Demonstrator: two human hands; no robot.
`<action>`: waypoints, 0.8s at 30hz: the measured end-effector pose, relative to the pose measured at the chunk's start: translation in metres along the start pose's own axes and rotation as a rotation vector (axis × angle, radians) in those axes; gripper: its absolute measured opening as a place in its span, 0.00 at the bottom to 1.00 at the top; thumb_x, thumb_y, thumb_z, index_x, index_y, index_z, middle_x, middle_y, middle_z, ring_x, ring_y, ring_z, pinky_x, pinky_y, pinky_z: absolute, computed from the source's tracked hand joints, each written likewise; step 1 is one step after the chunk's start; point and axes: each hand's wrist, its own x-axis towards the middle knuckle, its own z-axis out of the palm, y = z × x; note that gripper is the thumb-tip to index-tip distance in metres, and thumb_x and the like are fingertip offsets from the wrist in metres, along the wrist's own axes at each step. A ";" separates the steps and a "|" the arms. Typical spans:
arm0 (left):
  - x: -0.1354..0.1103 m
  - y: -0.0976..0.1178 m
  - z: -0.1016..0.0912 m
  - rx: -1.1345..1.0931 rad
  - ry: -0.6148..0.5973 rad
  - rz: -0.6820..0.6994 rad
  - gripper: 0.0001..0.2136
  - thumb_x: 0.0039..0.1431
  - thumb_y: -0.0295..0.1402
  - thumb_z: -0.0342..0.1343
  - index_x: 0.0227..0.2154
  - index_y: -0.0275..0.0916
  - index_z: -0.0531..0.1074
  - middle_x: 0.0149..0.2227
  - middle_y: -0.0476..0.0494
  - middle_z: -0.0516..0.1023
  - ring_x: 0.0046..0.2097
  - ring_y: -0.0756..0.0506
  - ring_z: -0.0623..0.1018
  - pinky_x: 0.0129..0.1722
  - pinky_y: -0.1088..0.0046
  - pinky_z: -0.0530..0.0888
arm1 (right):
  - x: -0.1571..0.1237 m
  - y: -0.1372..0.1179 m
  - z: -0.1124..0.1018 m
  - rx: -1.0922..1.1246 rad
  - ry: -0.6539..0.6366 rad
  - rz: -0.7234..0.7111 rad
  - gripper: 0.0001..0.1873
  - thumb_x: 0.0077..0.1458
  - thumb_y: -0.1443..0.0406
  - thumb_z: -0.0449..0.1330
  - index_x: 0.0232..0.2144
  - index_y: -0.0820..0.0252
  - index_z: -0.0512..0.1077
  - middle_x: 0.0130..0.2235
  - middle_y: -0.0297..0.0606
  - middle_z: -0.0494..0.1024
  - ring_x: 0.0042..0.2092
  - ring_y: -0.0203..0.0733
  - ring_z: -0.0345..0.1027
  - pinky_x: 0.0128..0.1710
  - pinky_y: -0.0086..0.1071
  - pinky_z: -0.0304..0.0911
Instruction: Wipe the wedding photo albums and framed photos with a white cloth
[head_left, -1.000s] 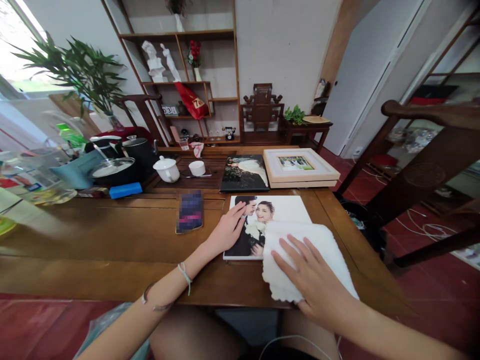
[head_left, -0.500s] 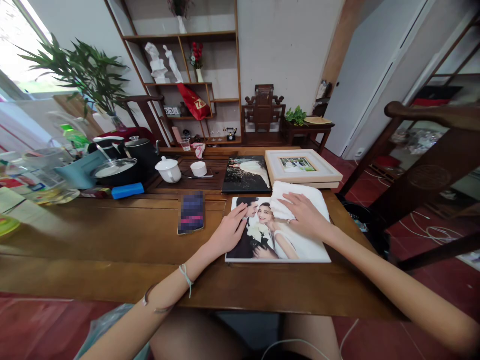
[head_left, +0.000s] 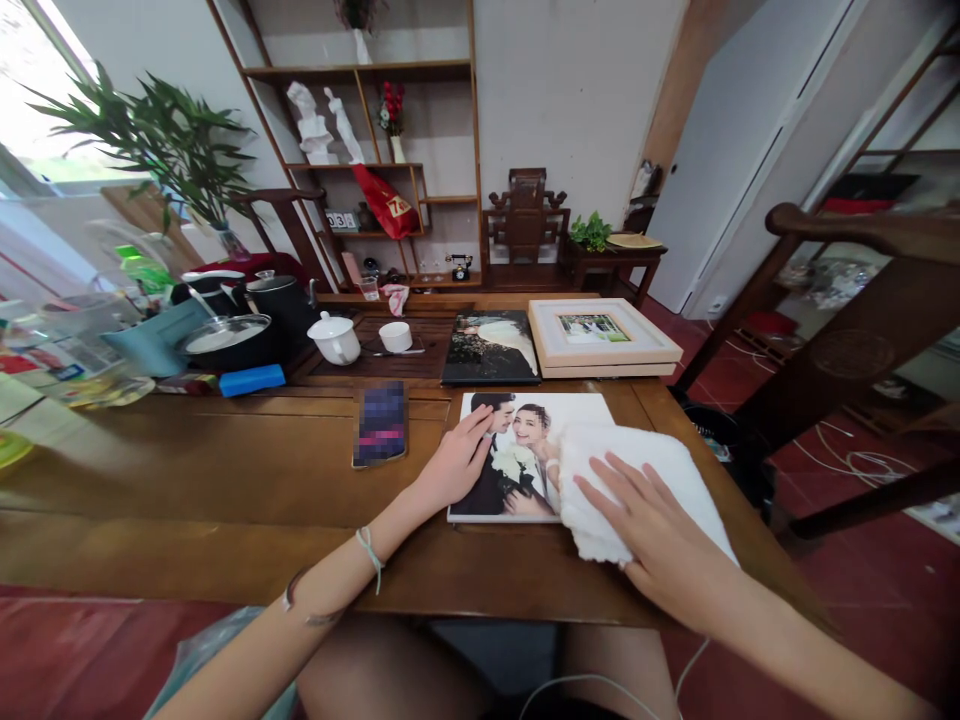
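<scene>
A wedding photo panel or album [head_left: 517,485] lies flat on the wooden table in front of me, its cover showing a couple. My left hand [head_left: 459,462] rests on its left side, open, with fingers stretched out over the picture. A folded white towel [head_left: 675,460] covers the panel's right part and hangs past its right and near edges. My right hand [head_left: 645,515] lies on top of this towel with spread fingers, pressing it down. The panel's right edge is hidden under the cloth.
Behind the panel are a dark photo album [head_left: 487,350] and a pale framed picture [head_left: 600,335]. A phone [head_left: 380,425] lies to the left. Further left stand a white lidded cup [head_left: 334,340], a small white cup [head_left: 395,336], a black kettle [head_left: 281,305] and a blue block [head_left: 252,380].
My right hand has slid the towel toward me and to the right, from the panel's upper right to its lower right edge. My left hand has stayed in place.
</scene>
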 end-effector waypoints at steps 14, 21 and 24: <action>0.001 0.001 -0.002 -0.007 -0.016 -0.005 0.20 0.69 0.36 0.39 0.59 0.36 0.63 0.65 0.37 0.61 0.66 0.41 0.60 0.64 0.56 0.61 | 0.033 0.018 0.000 0.010 -0.043 0.066 0.44 0.41 0.74 0.54 0.64 0.61 0.57 0.66 0.50 0.57 0.67 0.60 0.45 0.63 0.60 0.43; 0.001 0.002 -0.003 -0.014 -0.033 -0.009 0.21 0.69 0.36 0.39 0.60 0.34 0.62 0.65 0.35 0.60 0.66 0.41 0.59 0.64 0.55 0.60 | 0.092 0.072 0.009 0.044 -0.031 0.086 0.38 0.48 0.72 0.53 0.64 0.63 0.57 0.66 0.52 0.56 0.67 0.58 0.45 0.63 0.56 0.44; 0.001 0.002 -0.003 -0.023 -0.032 -0.009 0.21 0.69 0.36 0.39 0.60 0.35 0.62 0.65 0.35 0.60 0.66 0.41 0.59 0.64 0.56 0.60 | 0.106 0.085 0.012 0.062 -0.011 0.079 0.37 0.49 0.71 0.53 0.63 0.65 0.57 0.65 0.53 0.57 0.67 0.57 0.45 0.63 0.54 0.44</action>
